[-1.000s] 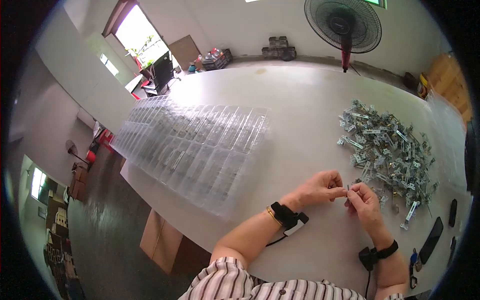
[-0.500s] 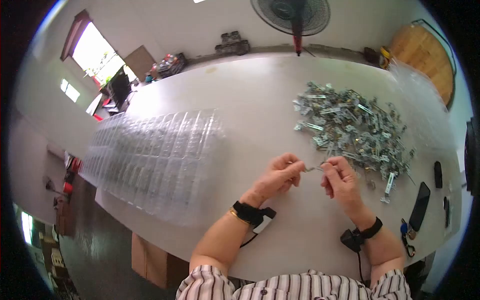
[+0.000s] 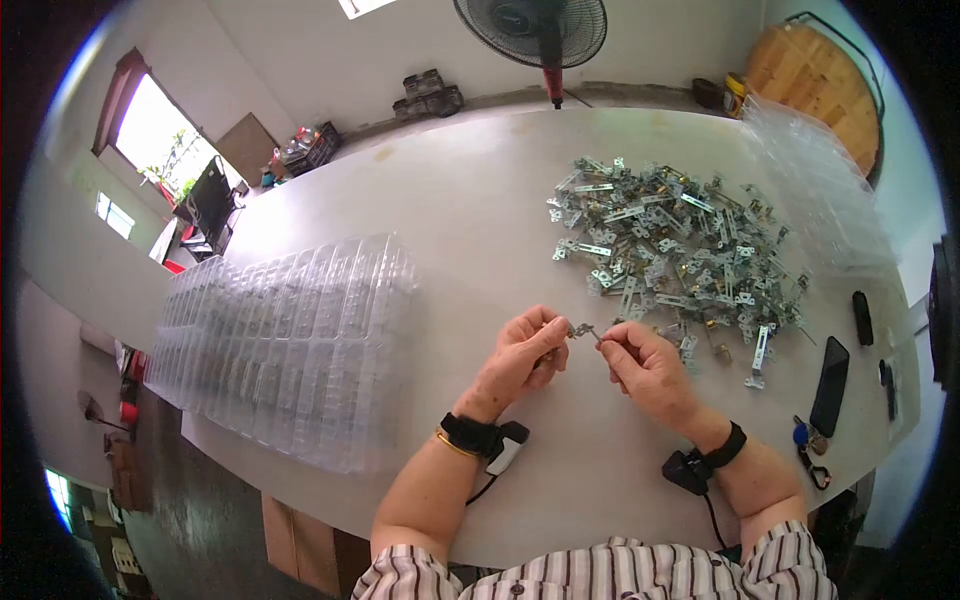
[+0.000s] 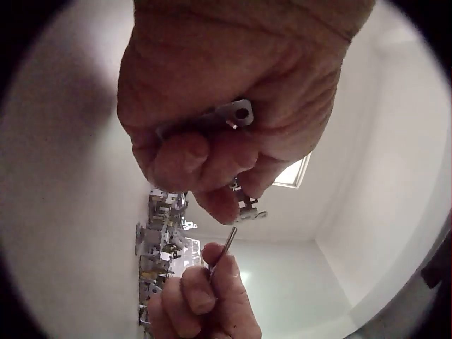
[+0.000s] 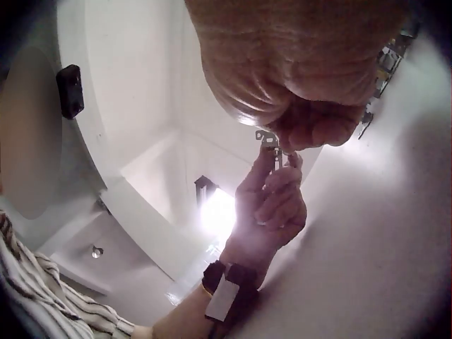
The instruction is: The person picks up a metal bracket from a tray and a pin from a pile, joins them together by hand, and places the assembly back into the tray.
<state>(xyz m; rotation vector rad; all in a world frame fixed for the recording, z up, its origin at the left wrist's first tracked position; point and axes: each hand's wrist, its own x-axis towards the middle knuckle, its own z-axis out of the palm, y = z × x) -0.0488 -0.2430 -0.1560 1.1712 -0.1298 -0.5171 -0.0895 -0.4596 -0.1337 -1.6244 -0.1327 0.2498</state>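
Note:
Over the white table, the left hand point(image 3: 520, 362) curls round a metal bracket point(image 4: 244, 111), whose holed end shows in the palm in the left wrist view. A small metal clip point(image 4: 248, 210) sticks out past its thumb and index finger. Facing it, the right hand point(image 3: 648, 370) pinches a thin metal pin point(image 4: 229, 241) between thumb and fingertips. The pin's tip points at the clip; whether they touch I cannot tell. Behind the hands lies a pile of metal brackets point(image 3: 690, 240).
Clear plastic compartment trays point(image 3: 280, 350) are at the left of the table point(image 3: 470, 160). On the right are a phone point(image 3: 829, 386), keys point(image 3: 812, 440), a black object point(image 3: 862, 318) and clear plastic sheets point(image 3: 825, 190). A fan point(image 3: 535, 25) stands behind the table.
The view has swung to the right. The hands were close together a second ago and are now slightly apart, with the metal clip and pin visible between them.

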